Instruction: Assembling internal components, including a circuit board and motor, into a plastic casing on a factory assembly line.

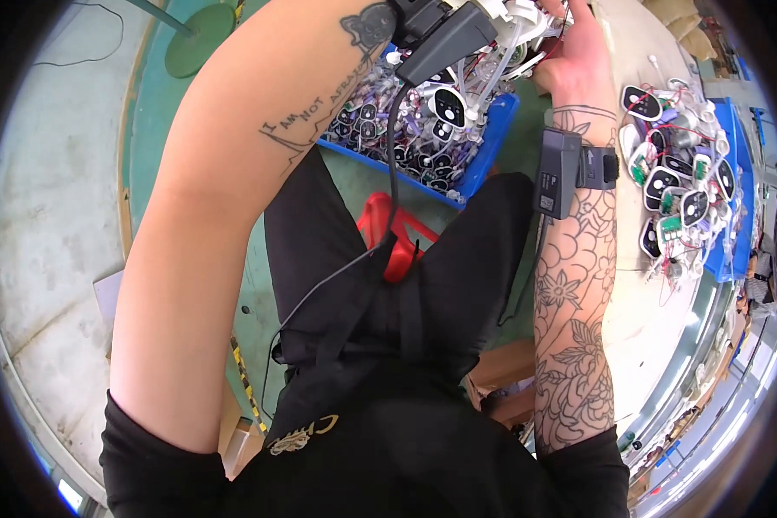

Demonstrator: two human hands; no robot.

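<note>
While both arms reach up in the head view, right hand closes on a white plastic assembly with red wires above the blue plastic bin; left hand hidden, grip unknowable. Looks light, fragile; hold the casing, not wires.

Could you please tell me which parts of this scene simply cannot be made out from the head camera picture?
- Left hand: head view, hidden behind a dark grey wrist-worn device; its grip cannot be told.
- Right hand: fingertips cut off by the top edge, amid white tubing and red wires.
- Small black-and-white oval parts in the blue plastic bin: too small and tangled to count.
- Far right bench edge: blurred by fisheye rim.
</note>
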